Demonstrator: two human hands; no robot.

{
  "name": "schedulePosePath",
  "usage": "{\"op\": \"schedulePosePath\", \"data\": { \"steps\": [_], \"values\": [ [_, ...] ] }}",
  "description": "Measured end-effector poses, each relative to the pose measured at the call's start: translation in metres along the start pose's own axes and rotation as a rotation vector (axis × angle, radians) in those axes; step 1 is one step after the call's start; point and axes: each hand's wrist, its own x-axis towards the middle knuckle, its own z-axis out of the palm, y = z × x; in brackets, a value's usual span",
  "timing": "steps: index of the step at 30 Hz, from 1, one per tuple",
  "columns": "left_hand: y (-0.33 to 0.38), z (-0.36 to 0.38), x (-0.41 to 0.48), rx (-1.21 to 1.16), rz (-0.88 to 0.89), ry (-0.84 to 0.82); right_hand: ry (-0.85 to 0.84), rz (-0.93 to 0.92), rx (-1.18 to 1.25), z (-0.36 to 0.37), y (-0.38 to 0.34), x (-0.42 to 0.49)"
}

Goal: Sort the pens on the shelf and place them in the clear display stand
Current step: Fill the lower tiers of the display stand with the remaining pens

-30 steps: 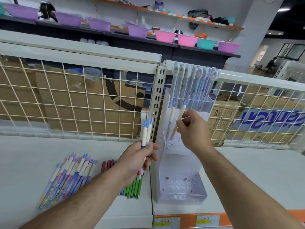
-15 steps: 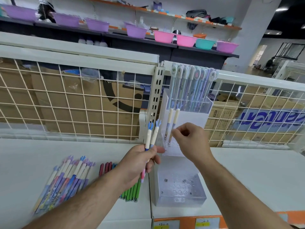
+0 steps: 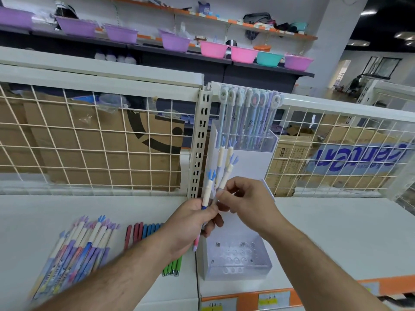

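Left hand: The left hand (image 3: 190, 223) had its grip closed round a blue-topped pen (image 3: 207, 194). The top end pointed up, so the pen was ready to go in a hole.
Right hand: The right hand (image 3: 247, 198) had its grip pinched on a second pen (image 3: 225, 176), just beside the first one. It looked like it was picking that pen out to put it away. I could not tell if the left hand held its low end too.
Stand: The clear stand (image 3: 238, 269) stood on the shelf (image 3: 325, 232), against the wire back. It had steps like stairs, so each row could be seen.
Pens in the stand: The top row of pens (image 3: 247, 113) looked full. Two pens (image 3: 221, 154) stood on the middle step. The low step showed holes with no pens in them.
Pens on the shelf: A loose pile (image 3: 78, 241) lay to the left. Red and blue pens (image 3: 137, 232) and green pens (image 3: 173, 265) lay near it, each colour kept together.
How far along: I think the job was partly done, with many pens left to sort.
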Motion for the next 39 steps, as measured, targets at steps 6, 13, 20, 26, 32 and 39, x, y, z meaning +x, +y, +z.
{"op": "schedulePosePath", "data": {
  "steps": [6,13,20,26,32,39],
  "values": [
    [0.001,-0.002,0.002,-0.037,-0.009,0.073,0.346,-0.001,0.164,-0.02,-0.001,0.021],
    [0.003,-0.006,0.005,-0.033,-0.01,0.126,0.497,-0.006,-0.142,-0.025,0.008,0.043],
    [0.005,-0.008,0.006,-0.027,-0.034,0.128,0.434,-0.054,-0.326,-0.023,0.011,0.049],
    [0.006,-0.009,0.006,-0.024,-0.036,0.123,0.338,-0.059,-0.432,-0.017,0.027,0.054],
    [0.006,-0.009,0.005,-0.032,-0.039,0.114,0.311,-0.074,-0.536,-0.013,0.029,0.054],
    [0.008,-0.009,0.004,-0.031,-0.04,0.104,0.349,-0.108,-0.629,-0.008,0.031,0.053]
  ]
}}
